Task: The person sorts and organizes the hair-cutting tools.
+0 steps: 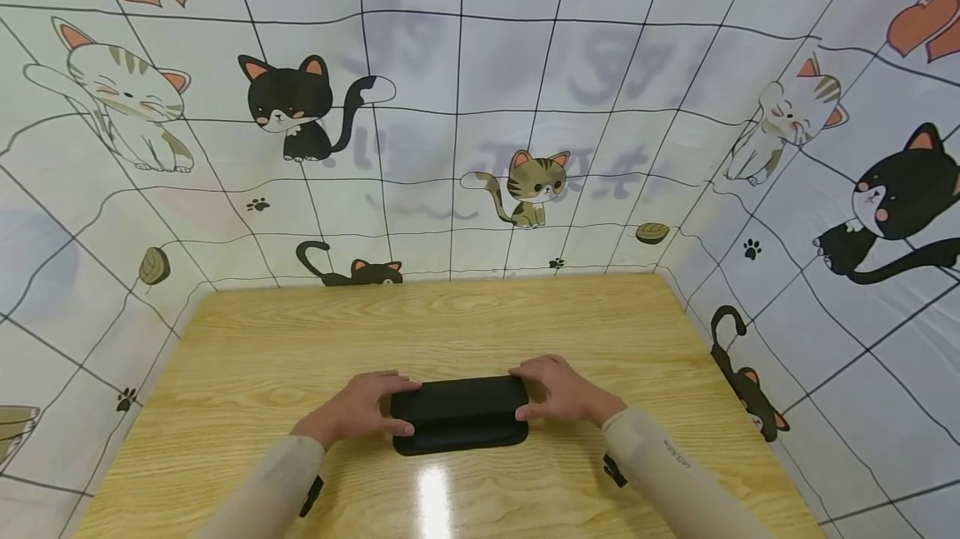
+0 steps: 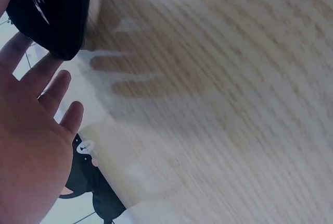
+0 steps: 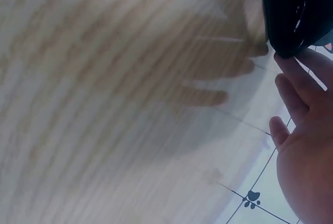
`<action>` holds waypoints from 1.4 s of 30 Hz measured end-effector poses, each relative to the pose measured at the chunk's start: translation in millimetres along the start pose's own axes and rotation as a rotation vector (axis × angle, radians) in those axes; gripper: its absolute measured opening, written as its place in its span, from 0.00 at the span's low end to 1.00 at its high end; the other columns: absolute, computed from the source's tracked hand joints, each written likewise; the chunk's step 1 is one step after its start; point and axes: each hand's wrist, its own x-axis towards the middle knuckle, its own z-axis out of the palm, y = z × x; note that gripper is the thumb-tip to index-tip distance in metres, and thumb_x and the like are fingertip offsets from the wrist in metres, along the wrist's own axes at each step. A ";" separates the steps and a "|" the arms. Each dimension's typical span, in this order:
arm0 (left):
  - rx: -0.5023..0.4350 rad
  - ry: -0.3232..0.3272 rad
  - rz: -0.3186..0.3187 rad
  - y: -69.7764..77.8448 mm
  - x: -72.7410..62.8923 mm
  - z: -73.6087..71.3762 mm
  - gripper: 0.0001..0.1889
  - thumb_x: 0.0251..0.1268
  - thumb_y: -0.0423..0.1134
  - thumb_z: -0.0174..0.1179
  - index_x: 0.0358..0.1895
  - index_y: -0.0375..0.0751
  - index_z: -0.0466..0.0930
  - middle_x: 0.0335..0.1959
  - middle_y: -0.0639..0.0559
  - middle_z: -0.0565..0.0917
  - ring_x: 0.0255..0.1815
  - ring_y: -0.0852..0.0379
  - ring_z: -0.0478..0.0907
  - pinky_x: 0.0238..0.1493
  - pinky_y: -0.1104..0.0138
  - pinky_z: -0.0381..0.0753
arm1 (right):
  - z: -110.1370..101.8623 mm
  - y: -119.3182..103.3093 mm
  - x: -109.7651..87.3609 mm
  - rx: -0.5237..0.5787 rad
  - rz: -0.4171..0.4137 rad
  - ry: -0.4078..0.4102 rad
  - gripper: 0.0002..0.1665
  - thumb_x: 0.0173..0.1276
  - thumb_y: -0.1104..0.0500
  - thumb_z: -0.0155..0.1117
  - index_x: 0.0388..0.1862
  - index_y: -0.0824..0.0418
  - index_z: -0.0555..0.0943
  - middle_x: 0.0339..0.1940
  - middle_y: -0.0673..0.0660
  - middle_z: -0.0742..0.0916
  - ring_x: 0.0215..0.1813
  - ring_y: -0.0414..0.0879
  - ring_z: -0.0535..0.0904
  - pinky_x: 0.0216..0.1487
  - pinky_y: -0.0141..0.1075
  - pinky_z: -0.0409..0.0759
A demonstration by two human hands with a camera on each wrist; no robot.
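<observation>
A black oblong case point(image 1: 461, 412) with rounded corners and a lengthwise ridge is held level over the wooden table. My left hand point(image 1: 358, 411) grips its left end, thumb at the near side and fingers at the far side. At the opposite end my right hand point(image 1: 564, 392) grips it in the same way. In the left wrist view, the case's glossy end point(image 2: 54, 10) overlaps the fingertips, and the other fingers spread beneath it. The right wrist view shows the case's other corner point(image 3: 291, 15) over the fingers, with the palm facing the table.
The light wooden table point(image 1: 337, 331) reflects both hands and a bright light strip. A white cloth point(image 1: 420, 47) printed with cats, paws and grid lines surrounds it at the back and sides. Dark straps point(image 1: 613, 471) show at both wrists.
</observation>
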 end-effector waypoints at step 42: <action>0.371 0.040 0.217 41.6 27.2 47.5 0.50 0.48 0.71 0.64 0.76 0.60 0.56 0.74 0.46 0.63 0.72 0.44 0.65 0.74 0.44 0.54 | 7.5 9.9 -2.2 -0.247 0.046 0.150 0.20 0.63 0.46 0.69 0.52 0.50 0.84 0.51 0.49 0.85 0.58 0.49 0.77 0.68 0.55 0.66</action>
